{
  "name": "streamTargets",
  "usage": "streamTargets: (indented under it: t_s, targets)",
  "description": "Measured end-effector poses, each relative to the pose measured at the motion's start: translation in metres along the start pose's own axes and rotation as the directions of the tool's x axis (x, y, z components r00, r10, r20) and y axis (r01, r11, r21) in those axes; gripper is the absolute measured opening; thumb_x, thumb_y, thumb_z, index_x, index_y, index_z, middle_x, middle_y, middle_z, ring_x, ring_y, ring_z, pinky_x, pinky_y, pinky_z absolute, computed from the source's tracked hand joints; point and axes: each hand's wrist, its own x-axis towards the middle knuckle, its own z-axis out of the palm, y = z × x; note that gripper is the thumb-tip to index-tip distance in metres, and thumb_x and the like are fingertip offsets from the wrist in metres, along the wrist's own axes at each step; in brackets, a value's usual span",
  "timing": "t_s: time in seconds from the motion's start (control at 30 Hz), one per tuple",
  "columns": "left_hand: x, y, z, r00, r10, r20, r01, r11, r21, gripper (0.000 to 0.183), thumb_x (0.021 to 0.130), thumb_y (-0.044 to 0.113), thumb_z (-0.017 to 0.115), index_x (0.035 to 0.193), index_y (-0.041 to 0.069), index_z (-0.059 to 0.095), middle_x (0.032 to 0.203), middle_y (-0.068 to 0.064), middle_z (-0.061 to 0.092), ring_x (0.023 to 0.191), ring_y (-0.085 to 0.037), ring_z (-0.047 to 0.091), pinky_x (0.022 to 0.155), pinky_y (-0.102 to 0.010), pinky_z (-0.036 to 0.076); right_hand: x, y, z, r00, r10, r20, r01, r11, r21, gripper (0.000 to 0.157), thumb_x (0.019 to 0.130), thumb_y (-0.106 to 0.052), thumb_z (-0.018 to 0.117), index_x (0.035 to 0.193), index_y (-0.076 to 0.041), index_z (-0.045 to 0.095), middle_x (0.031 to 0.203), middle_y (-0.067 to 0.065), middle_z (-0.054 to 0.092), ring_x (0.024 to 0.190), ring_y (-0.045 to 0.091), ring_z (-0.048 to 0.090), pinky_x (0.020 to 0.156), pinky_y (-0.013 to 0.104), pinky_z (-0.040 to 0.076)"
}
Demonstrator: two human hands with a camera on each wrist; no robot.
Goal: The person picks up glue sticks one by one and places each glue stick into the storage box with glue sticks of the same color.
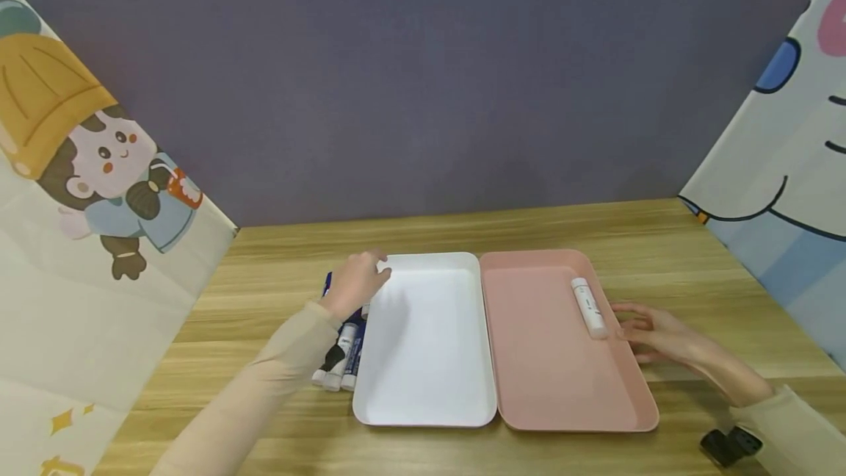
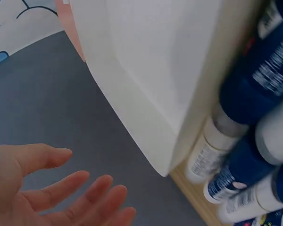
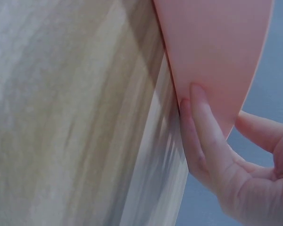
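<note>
In the head view, my left hand (image 1: 357,283) hovers by the upper left corner of the white tray (image 1: 429,422), over a group of blue and white bottles. The left wrist view shows my left hand's fingers (image 2: 75,188) spread loosely with nothing between them, beside the tray corner. Caps and printed labels show on the bottles (image 2: 236,179). My right hand (image 1: 661,333) is at the right side of the pink tray (image 1: 548,380). Its fingertips (image 3: 198,94) touch the outer wall, and the thumb lies at the rim. Inside the pink tray lies a white cylindrical bottle (image 1: 589,308).
The two trays lie side by side on a wooden table (image 1: 284,255). Behind it rises a grey-blue panel (image 1: 423,94), with cartoon-printed sheets (image 1: 59,255) at left and right. A black strap device (image 1: 730,446) is by the right sleeve.
</note>
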Motion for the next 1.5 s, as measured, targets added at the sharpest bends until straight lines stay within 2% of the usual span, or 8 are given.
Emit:
streamTargets:
  t_s: [0.17, 0.37, 0.47, 0.63, 0.93, 1.2, 1.5]
  targets:
    - [-0.003, -0.016, -0.003, 0.998, 0.019, -0.066, -0.020, 1.000, -0.015, 0.027, 0.082, 0.011, 0.056, 0.104, -0.003, 0.061, 0.060, -0.004, 0.056, 0.039, -0.008, 0.035, 0.035, -0.019, 0.027, -0.001, -0.001, 0.001, 1.000, 0.004, -0.004, -0.004, 1.000, -0.006, 0.065, 0.090, -0.018, 0.050, 0.130, 0.015, 0.010, 0.118, 0.039, 0.037, 0.096, 0.028, 0.055, 0.072, 0.042, 0.052]
    - [-0.009, -0.033, -0.005, 0.998, -0.030, -0.052, 0.025, 0.996, -0.081, 0.026, 0.081, 0.009, 0.056, 0.103, -0.005, 0.059, 0.070, -0.009, 0.059, 0.051, -0.013, 0.047, 0.043, -0.023, 0.039, -0.001, -0.001, 0.002, 1.000, 0.015, -0.016, -0.015, 1.000, -0.002, 0.065, 0.090, -0.019, 0.050, 0.131, 0.014, 0.011, 0.118, 0.039, 0.037, 0.095, 0.027, 0.056, 0.072, 0.041, 0.052]
    - [-0.012, -0.042, -0.004, 0.998, -0.042, -0.053, 0.038, 0.996, -0.075, 0.025, 0.081, 0.009, 0.057, 0.102, -0.005, 0.059, 0.073, -0.010, 0.059, 0.057, -0.015, 0.050, 0.048, -0.025, 0.042, -0.001, -0.001, 0.002, 1.000, 0.021, -0.017, -0.021, 1.000, -0.003, 0.065, 0.091, -0.019, 0.050, 0.131, 0.014, 0.011, 0.117, 0.037, 0.040, 0.094, 0.026, 0.056, 0.072, 0.041, 0.052]
    - [-0.016, -0.058, -0.002, 0.996, -0.062, -0.064, 0.059, 0.997, -0.043, 0.026, 0.078, 0.007, 0.057, 0.100, -0.006, 0.059, 0.071, -0.010, 0.058, 0.058, -0.017, 0.050, 0.048, -0.026, 0.041, -0.002, -0.001, 0.002, 1.000, 0.015, -0.008, -0.015, 1.000, 0.000, 0.065, 0.091, -0.018, 0.050, 0.131, 0.014, 0.010, 0.116, 0.033, 0.043, 0.094, 0.026, 0.056, 0.072, 0.041, 0.052]
    - [-0.016, -0.082, 0.000, 0.989, -0.141, -0.038, 0.140, 0.989, -0.042, 0.029, 0.078, 0.008, 0.060, 0.103, -0.007, 0.058, 0.079, -0.015, 0.061, 0.062, -0.020, 0.054, 0.049, -0.029, 0.043, -0.003, -0.003, 0.003, 1.000, 0.007, -0.006, -0.008, 1.000, -0.010, 0.064, 0.091, -0.018, 0.050, 0.130, 0.015, 0.011, 0.114, 0.030, 0.047, 0.092, 0.025, 0.057, 0.070, 0.040, 0.053]
    - [-0.016, -0.094, 0.002, 0.982, -0.186, -0.028, 0.185, 0.982, -0.036, 0.033, 0.077, 0.010, 0.062, 0.104, -0.009, 0.056, 0.076, -0.015, 0.059, 0.061, -0.020, 0.052, 0.048, -0.029, 0.041, -0.002, -0.003, 0.004, 1.000, 0.007, -0.009, -0.008, 1.000, -0.012, 0.064, 0.091, -0.019, 0.050, 0.131, 0.014, 0.012, 0.114, 0.030, 0.047, 0.091, 0.023, 0.057, 0.070, 0.039, 0.053]
    - [-0.016, -0.108, 0.008, 0.968, -0.250, 0.012, 0.250, 0.966, -0.062, 0.039, 0.078, 0.011, 0.061, 0.108, -0.011, 0.052, 0.077, -0.016, 0.059, 0.062, -0.021, 0.052, 0.054, -0.033, 0.044, 0.000, -0.004, 0.004, 1.000, -0.001, -0.005, 0.001, 1.000, -0.008, 0.063, 0.091, -0.018, 0.049, 0.130, 0.014, 0.012, 0.113, 0.027, 0.049, 0.091, 0.024, 0.058, 0.070, 0.039, 0.053]
